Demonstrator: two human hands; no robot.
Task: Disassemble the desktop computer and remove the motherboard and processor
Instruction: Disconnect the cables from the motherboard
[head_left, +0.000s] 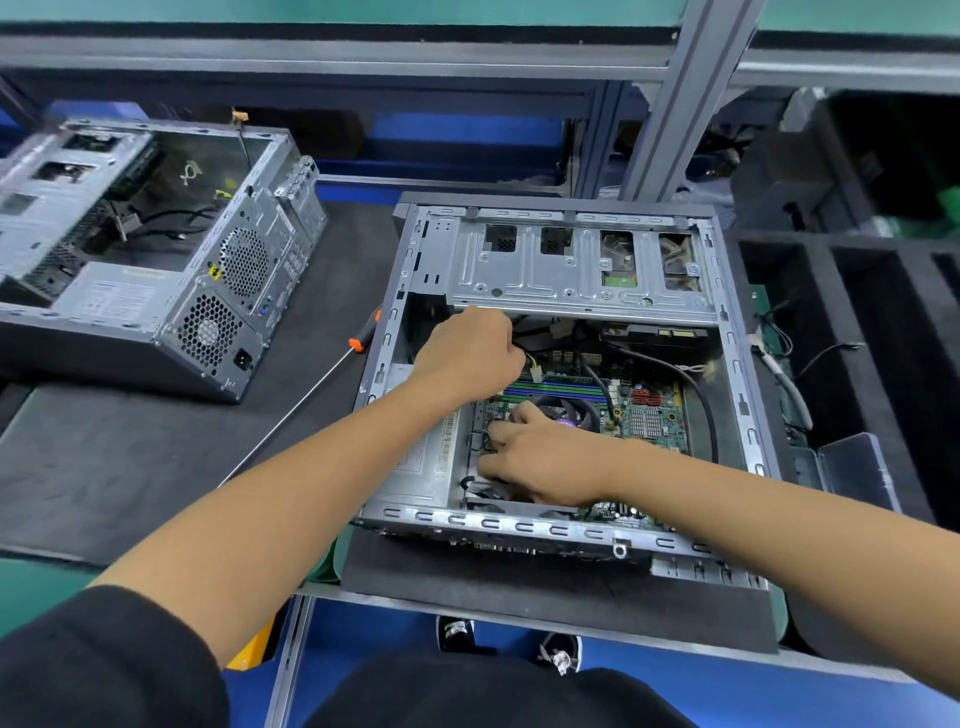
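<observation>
An open desktop case (737, 364) lies on its side in front of me. Inside it sits the green motherboard (652, 418) with a round black cooler fan (566, 413) over the processor. My left hand (470, 356) is curled around a bundle of power cables (535, 366) near the board's upper left. Lower down, my right hand (540, 462) rests by the fan, its fingers spread over black wires at the board's left edge. A grey power supply (421, 467) fills the case's left side. The processor itself is hidden.
A second, opened grey case (156, 260) stands at the left. A long screwdriver with an orange-and-black handle (363, 335) lies on the dark mat between the cases. Black foam bins (872, 338) line the right. An aluminium post (680, 104) rises behind.
</observation>
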